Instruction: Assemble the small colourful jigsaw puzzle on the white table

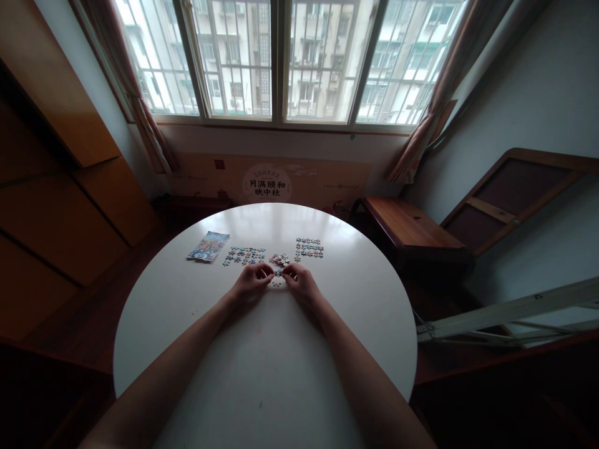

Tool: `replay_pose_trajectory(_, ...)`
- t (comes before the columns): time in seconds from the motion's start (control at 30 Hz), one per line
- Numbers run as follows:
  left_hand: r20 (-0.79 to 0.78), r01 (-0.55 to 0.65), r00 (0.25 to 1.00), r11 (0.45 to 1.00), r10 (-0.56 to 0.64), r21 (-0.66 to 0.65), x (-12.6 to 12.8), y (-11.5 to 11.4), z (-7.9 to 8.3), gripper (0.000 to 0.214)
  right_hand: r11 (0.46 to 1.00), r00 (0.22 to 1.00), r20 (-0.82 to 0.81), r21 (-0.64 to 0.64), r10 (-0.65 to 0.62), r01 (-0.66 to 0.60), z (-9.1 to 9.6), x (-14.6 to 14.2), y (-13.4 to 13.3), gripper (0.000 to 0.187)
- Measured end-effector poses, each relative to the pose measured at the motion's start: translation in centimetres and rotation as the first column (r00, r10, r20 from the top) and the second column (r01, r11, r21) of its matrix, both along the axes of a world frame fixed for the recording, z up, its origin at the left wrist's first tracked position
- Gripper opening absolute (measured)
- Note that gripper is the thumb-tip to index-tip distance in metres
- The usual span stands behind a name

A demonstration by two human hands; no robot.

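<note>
My left hand (251,282) and my right hand (299,280) rest close together on a round white table (187,324). Both have fingers curled in a pinch around small jigsaw pieces (277,272) between them. A few more small pieces (277,284) lie just below the fingertips. Beyond my left hand lies a spread of loose pieces (243,255). A small heap of pieces (281,259) sits behind my fingers. An assembled patch of puzzle (309,248) lies beyond my right hand.
A printed picture card or packet (208,246) lies at the table's far left. A wooden bench (407,227) and leaning wooden frame (515,199) stand to the right. Wooden cabinets (56,206) fill the left. A window (285,59) is ahead.
</note>
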State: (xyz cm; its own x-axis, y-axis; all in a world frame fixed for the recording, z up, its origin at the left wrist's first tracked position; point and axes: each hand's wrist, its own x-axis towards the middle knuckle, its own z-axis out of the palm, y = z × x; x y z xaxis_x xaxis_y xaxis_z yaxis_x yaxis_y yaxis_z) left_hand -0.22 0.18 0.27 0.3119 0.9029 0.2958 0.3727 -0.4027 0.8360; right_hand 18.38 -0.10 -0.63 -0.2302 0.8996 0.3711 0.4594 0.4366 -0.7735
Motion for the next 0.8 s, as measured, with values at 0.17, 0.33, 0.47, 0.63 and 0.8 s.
replay_pose_trajectory(0.17,-0.007,-0.008,1.0,1.0,0.008,0.004,0.03,-0.1,0.05,0.019,1.0,1.0,-0.002,-0.003,-0.001,0.001,0.07,-0.06,-0.07,0.009)
replay_pose_trajectory(0.33,0.005,-0.004,1.0,1.0,0.004,0.002,0.07,-0.16,0.12,0.019,1.0,1.0,-0.009,-0.003,0.002,-0.002,-0.08,-0.02,0.01,0.01)
replay_pose_trajectory(0.47,0.01,-0.004,1.0,1.0,0.004,-0.01,0.08,-0.14,0.2,0.019,1.0,1.0,-0.002,-0.005,0.006,-0.006,-0.1,0.01,0.08,0.01)
replay_pose_trajectory(0.63,-0.004,-0.009,1.0,1.0,0.009,-0.003,0.06,-0.16,0.25,0.019,1.0,1.0,0.002,-0.01,0.0,0.0,0.01,-0.06,0.0,0.01)
replay_pose_trajectory(0.8,-0.011,-0.015,1.0,1.0,0.015,0.002,-0.05,-0.07,0.05,0.02,1.0,1.0,0.004,-0.016,0.003,-0.003,0.05,-0.03,-0.04,0.01)
